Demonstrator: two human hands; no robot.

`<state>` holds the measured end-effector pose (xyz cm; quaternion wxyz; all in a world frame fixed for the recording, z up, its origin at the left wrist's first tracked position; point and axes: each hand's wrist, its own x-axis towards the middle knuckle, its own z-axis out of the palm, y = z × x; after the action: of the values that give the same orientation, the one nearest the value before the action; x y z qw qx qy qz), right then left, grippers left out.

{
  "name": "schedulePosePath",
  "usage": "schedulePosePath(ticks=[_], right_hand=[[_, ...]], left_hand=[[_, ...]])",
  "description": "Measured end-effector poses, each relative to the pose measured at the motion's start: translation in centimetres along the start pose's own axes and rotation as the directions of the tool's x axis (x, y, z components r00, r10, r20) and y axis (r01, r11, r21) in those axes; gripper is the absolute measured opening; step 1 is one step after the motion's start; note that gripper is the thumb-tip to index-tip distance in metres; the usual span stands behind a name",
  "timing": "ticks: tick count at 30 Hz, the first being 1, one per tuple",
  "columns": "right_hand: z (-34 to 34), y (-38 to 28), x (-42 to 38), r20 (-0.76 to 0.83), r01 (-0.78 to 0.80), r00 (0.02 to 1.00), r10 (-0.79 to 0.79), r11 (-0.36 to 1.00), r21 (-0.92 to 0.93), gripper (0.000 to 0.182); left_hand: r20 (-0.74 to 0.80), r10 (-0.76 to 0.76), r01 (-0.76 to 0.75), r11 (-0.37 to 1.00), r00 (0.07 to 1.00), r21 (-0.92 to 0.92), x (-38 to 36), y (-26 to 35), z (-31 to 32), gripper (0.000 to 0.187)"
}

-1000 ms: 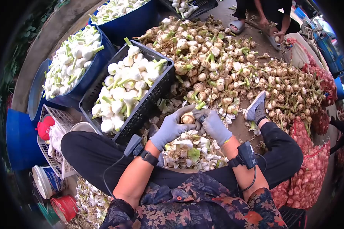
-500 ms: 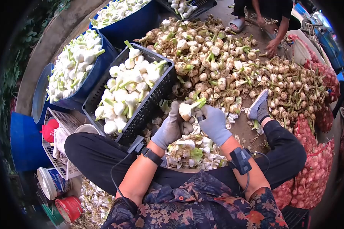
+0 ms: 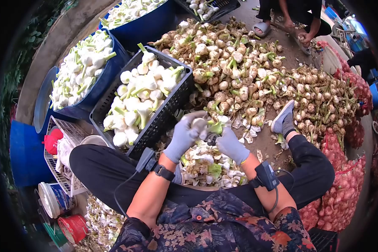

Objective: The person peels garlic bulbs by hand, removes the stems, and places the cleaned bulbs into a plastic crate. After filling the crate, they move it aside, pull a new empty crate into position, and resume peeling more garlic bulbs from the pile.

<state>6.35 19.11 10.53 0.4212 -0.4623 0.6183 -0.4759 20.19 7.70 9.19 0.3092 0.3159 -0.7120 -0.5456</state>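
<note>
In front of my lap, my left hand [image 3: 181, 137], in a grey glove, is closed around a garlic bulb [image 3: 200, 124] that is smeared by motion. A green stem with pale skin [image 3: 216, 127] points from the bulb toward my right hand [image 3: 232, 145]. That hand, also gloved, has its fingers curled beside the stem. A small dark shape shows at its fingertips; whether this is a tool or the glove's coating I cannot make out. Below both hands lies a heap of peeled garlic skins [image 3: 214, 161].
A black crate [image 3: 166, 105] of cleaned garlic stands at my left, near blue tubs [image 3: 77, 110] of garlic. Ahead spreads a pile of unpeeled garlic [image 3: 239, 71]. Red mesh sacks [image 3: 344, 189] line the right. Another person's hand [image 3: 305, 40] works at the far right.
My left hand has shifted slightly up, turning the bulb, which now blurs. My right hand has dropped a little, and the green stem sits lower. The other person's hand has lifted off the pile.
</note>
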Motion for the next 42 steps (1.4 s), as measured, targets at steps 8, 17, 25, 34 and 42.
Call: schedulePosePath(ticks=[8, 17, 25, 34, 42], right_hand=[[-1.6, 2.5, 0.1, -0.018, -0.247, 0.941, 0.337, 0.651, -0.717, 0.025], [1.0, 2.5, -1.6, 0.511, 0.108, 0.658, 0.553, 0.602, -0.791, 0.042], [1.7, 3.3, 2.8, 0.144, -0.206, 0.972, 0.185, 0.967, 0.152, 0.037], [1.4, -0.1, 2.7, 0.618, -0.154, 0.717, 0.324, 0.937, -0.313, 0.024], [-1.8, 7.1, 4.7, 0.081, -0.041, 0.971, 0.224, 0.492, -0.87, 0.035]], left_hand=[[0.434, -0.363, 0.556, 0.66, 0.825, -0.505, -0.8, 0.2, 0.0, 0.034], [0.316, -0.321, 0.39, 0.202, 0.893, -0.898, 0.4, -2.9, -2.0, 0.047], [0.191, -0.359, 0.328, 0.372, 0.914, -0.868, 0.5, -2.0, 0.2, 0.043], [-0.053, -0.562, 0.323, 0.548, 0.826, -0.772, 3.2, -1.4, -2.8, 0.024], [0.083, -0.431, 0.309, 0.487, 0.899, -0.817, 11.5, 0.1, -8.8, 0.035]])
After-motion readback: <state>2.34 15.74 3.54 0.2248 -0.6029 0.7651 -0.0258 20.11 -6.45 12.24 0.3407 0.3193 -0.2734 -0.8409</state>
